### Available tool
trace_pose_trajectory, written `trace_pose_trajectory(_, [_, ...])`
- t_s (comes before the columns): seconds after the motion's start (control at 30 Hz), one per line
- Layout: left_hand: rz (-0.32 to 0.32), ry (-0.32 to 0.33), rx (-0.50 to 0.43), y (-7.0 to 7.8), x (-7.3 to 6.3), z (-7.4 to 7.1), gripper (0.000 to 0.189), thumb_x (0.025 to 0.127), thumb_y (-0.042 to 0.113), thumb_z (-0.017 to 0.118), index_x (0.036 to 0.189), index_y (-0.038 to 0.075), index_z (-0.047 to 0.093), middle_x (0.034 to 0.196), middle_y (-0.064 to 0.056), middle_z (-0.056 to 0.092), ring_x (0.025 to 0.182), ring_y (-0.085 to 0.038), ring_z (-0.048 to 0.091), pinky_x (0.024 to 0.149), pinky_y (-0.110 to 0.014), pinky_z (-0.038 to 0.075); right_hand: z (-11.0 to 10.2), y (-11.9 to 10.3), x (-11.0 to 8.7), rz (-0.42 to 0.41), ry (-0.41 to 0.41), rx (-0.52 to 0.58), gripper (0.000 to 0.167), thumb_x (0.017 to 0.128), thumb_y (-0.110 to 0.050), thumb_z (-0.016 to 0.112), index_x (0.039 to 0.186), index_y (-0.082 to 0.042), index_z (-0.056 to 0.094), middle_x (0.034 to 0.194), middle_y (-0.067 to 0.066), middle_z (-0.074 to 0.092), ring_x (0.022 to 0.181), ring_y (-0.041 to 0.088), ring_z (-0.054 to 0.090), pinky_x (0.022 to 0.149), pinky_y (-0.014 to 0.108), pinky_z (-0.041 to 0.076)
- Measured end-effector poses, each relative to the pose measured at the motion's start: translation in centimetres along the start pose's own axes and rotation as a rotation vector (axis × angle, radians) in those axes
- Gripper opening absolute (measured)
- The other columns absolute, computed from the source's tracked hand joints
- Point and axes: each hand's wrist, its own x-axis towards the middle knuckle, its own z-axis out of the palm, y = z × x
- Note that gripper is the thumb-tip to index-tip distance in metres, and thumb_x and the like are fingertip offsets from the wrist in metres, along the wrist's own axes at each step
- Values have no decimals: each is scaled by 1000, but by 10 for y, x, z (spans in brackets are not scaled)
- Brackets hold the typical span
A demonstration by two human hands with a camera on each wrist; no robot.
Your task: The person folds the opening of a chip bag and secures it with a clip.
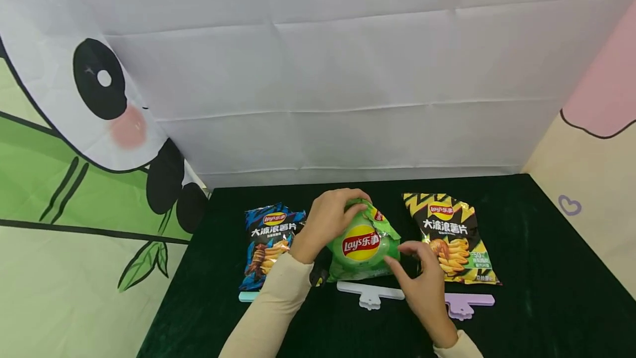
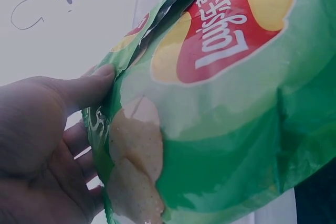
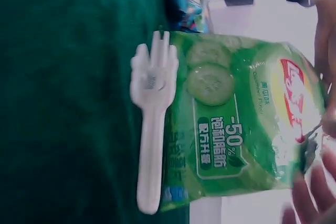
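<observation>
A green bag of Lay's chips sits mid-table, its top edge folded over. My left hand grips that bag by its top, thumb on the near face and fingers behind, as the left wrist view shows. At the bag's right edge is my right hand, thumb and forefinger spread apart beside the green plastic; its fingers look blurred in the right wrist view. In front of the bag lies a white bag clip, seen closer as the clip along the bag's bottom edge.
To the left lies a blue chip bag, with a light-blue clip partly hidden by the left sleeve. On the right are a black-and-yellow chip bag and a purple clip. Dark green cloth covers the table; printed cloth hangs behind.
</observation>
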Motion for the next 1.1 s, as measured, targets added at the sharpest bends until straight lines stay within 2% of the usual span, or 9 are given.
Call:
trace_pose_trajectory(0.1, [5,5,0,0,2,2,17,100,32,62,112,28,73,116,5,76,85,-12,68,70,-26,55,-5,0,-16,-89,-239,-74,22,83,-19,84,101,-17,71,101,-15,66,96,5,61,88,28,53])
trace_pose_trajectory(0.17, [2,4,0,0,2,1,17,100,31,62,113,28,73,116,5,75,84,-12,68,69,-27,54,-5,1,-23,-116,-423,-133,22,84,-27,82,104,-24,72,104,-19,67,98,4,63,90,31,55])
trace_pose_trajectory(0.27, [-3,-6,-3,-1,3,1,19,101,32,61,115,28,73,118,4,75,82,-12,67,69,-27,54,-4,6,-27,-120,-642,-247,30,85,-36,80,113,-30,71,114,-18,68,107,7,63,94,39,54])
trace_pose_trajectory(0.33, [-8,-11,-4,-1,3,2,19,101,32,61,116,28,72,119,4,74,82,-13,67,68,-27,54,-2,8,-27,-116,-728,-306,34,85,-35,80,116,-28,70,121,-11,69,112,13,63,95,45,54])
trace_pose_trajectory(0.47, [-18,-8,-7,-1,1,2,19,101,33,61,115,29,72,119,5,74,86,-12,68,70,-27,55,2,11,-28,-104,-741,-368,30,85,-23,80,114,-23,72,121,-1,72,112,21,65,93,51,55])
trace_pose_trajectory(0.6, [-15,-9,-14,-2,-1,2,18,101,33,61,114,29,72,118,5,75,89,-12,70,72,-28,56,1,13,-26,-79,-719,-390,21,88,-18,77,108,-22,74,113,-3,74,105,18,66,90,49,55])
trace_pose_trajectory(0.87, [4,-3,-21,-2,0,3,19,101,31,61,115,28,72,118,5,75,88,-13,69,70,-27,54,-2,13,-12,-100,-756,-364,11,93,-17,70,103,-22,69,94,-9,71,77,-2,59,68,25,50])
trace_pose_trajectory(1.0, [-8,-7,-22,-1,-1,3,19,101,31,61,115,27,72,119,4,74,91,-13,70,74,-29,56,-3,15,-9,-162,-750,-303,16,96,-9,62,97,-23,69,90,-10,70,76,-4,57,67,21,50])
trace_pose_trajectory(1.1, [-16,-8,-21,-1,-1,3,19,101,31,61,115,27,72,119,4,74,93,-14,70,75,-30,57,-3,17,-8,-236,-734,-310,23,95,-4,61,96,-23,73,94,-11,73,84,0,64,75,27,57])
